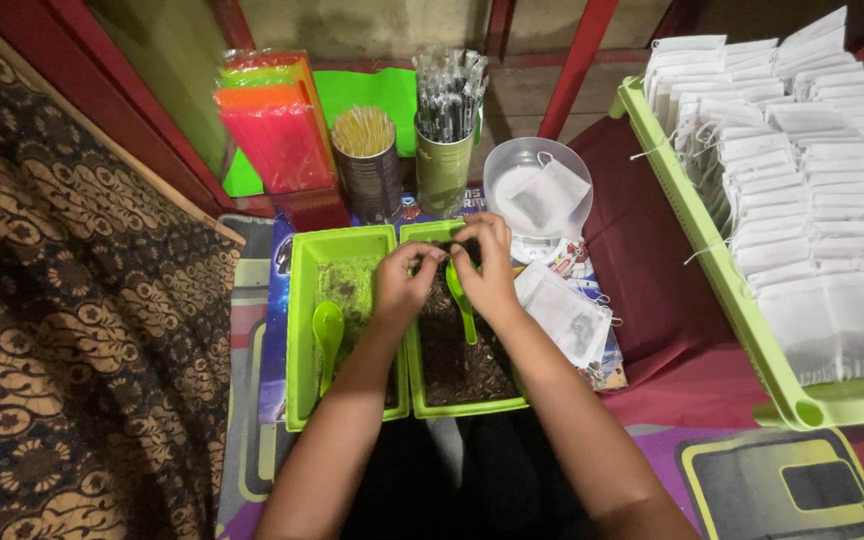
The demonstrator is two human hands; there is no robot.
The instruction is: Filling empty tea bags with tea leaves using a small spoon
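left hand [404, 283] fingers pinched together over tray [472, 405] | right hand [487, 268] fingers curled, pinching, touching green spoon [462, 305]

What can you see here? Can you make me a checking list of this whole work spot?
Surface: patterned mat on the floor, dark red cloth on the right.
Job's things: two green tubs; right tub holds dark crumbly stuff and a green spoon; left tub holds another spoon.
Clutter: small white bags beside the tubs, one in a clear bowl; big green tray of white bags; two cans of sticks; bright plastic packs.
Grippers: left hand and right hand pinch together over the right tub; what they pinch is hidden.
Cables: nothing seen.
Surroundings: patterned cloth, red frame.
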